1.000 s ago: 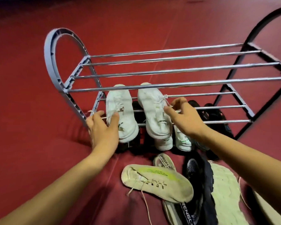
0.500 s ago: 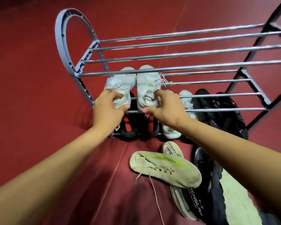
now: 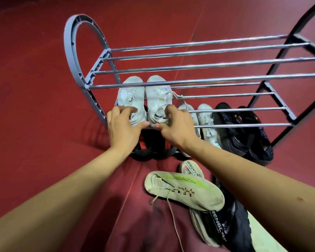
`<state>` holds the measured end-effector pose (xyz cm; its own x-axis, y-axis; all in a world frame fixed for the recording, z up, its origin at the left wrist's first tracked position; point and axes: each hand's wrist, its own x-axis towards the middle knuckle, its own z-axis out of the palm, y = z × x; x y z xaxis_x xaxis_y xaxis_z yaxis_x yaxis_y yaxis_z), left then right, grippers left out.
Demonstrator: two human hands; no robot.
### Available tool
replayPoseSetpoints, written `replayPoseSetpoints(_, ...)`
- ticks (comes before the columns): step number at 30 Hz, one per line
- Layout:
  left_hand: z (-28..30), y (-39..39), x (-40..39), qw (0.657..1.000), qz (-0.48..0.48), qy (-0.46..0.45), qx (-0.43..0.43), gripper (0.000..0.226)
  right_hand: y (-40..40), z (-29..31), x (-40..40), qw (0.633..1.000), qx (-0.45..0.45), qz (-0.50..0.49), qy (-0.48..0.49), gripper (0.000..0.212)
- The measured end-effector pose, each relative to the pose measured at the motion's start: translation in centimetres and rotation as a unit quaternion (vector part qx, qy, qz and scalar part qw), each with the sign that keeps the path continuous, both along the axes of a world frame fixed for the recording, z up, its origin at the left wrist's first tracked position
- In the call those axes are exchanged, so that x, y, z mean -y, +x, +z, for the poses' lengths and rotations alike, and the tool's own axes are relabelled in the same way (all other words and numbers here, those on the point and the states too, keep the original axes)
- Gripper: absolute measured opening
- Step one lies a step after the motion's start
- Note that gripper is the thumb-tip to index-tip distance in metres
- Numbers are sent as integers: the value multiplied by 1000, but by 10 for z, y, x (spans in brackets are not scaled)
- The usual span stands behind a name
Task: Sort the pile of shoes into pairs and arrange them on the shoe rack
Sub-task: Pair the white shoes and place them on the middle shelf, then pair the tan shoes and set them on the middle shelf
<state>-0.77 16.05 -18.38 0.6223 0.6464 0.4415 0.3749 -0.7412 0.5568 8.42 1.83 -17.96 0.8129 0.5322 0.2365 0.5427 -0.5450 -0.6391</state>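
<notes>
Red floor, shoe rack (image 3: 105, 51): left hand (image 3: 124, 128) and right hand (image 3: 176, 127) with fingers curled on white sneakers (image 3: 144, 99) (heels overhanging the rails), liable to tip off.

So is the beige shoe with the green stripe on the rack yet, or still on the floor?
Still on the floor. The beige shoe lies on its side on the red floor, in front of the rack, atop other unsorted shoes.

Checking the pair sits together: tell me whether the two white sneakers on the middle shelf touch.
Touching. The head view shows the left white sneaker and right white sneaker pressed side by side, no gap visible between them.
</notes>
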Motion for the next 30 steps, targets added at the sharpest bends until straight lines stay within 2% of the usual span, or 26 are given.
replayPoseSetpoints(3, -5, 7, 7, 1000, 11, -25, 4, 46, -6, -3, -12, 999, 38, -6, -32, 32)
replayPoseSetpoints(6, -10, 6, 9, 998, -6, -61, 13, 43, -1, -3, -4, 999, -28, 9, -13, 53)
replayPoseSetpoints(10, -4, 2, 10, 992, -45, -113, 21, 57, 17, 10, 37, 982, -135, 128, 13, 79)
replayPoseSetpoints(12, -2, -9, 20, 995, -38, -76, 55, 58, 19, 15, 71, 986, -107, 131, 6, 69)
replayPoseSetpoints(14, -9, -27, 42, 993, -44, -37, 99, 49, 15, 16, 110, 992, -50, 111, 20, 47)
replayPoseSetpoints(15, -21, -35, 55, 992, -73, -33, 93, 45, 11, 15, 131, 993, -31, 111, 16, 36)
replayPoseSetpoints(16, -35, -44, 69, 989, -130, -39, 61, 41, 8, 9, 152, 993, -19, 119, -2, 28)
replayPoseSetpoints(17, -50, -52, 84, 978, -201, -57, -6, 42, 4, 5, 171, 991, -15, 131, -29, 23)
replayPoseSetpoints(18, -64, -60, 100, 954, -269, -75, -110, 49, 1, 1, 190, 988, -17, 144, -59, 19)
replayPoseSetpoints(19, -77, -66, 114, 916, -324, -73, -228, 64, 0, -5, 206, 985, -24, 145, -93, 17)
replayPoseSetpoints(21, -101, -75, 134, 834, -370, 17, -409, 93, -2, -16, 234, 980, -35, 121, -152, 17)
replayPoseSetpoints(22, -108, -77, 140, 816, -367, 80, -439, 101, 1, -21, 244, 978, -42, 93, -181, 19)
replayPoseSetpoints(23, -111, -78, 143, 809, -355, 134, -449, 105, 3, -25, 253, 970, -50, 54, -230, 17)
replayPoseSetpoints(24, -112, -76, 147, 809, -344, 173, -444, 108, 5, -25, 260, 949, -69, 19, -306, 10)
replayPoseSetpoints(25, -112, -76, 146, 814, -336, 190, -434, 112, 6, -27, 264, 917, -98, 2, -387, 12)
replayPoseSetpoints(27, -112, -71, 144, 835, -324, 160, -415, 117, -2, -28, 273, 825, -182, 25, -534, 46)
replayPoseSetpoints(28, -112, -69, 142, 846, -310, 127, -415, 118, -10, -29, 273, 788, -209, 54, -577, 56)
replayPoseSetpoints(29, -110, -67, 143, 850, -291, 102, -426, 118, -17, -33, 275, 775, -207, 88, -591, 62)
replayPoseSetpoints(30, -108, -66, 144, 850, -270, 98, -442, 114, -25, -35, 276, 779, -190, 109, -587, 71)
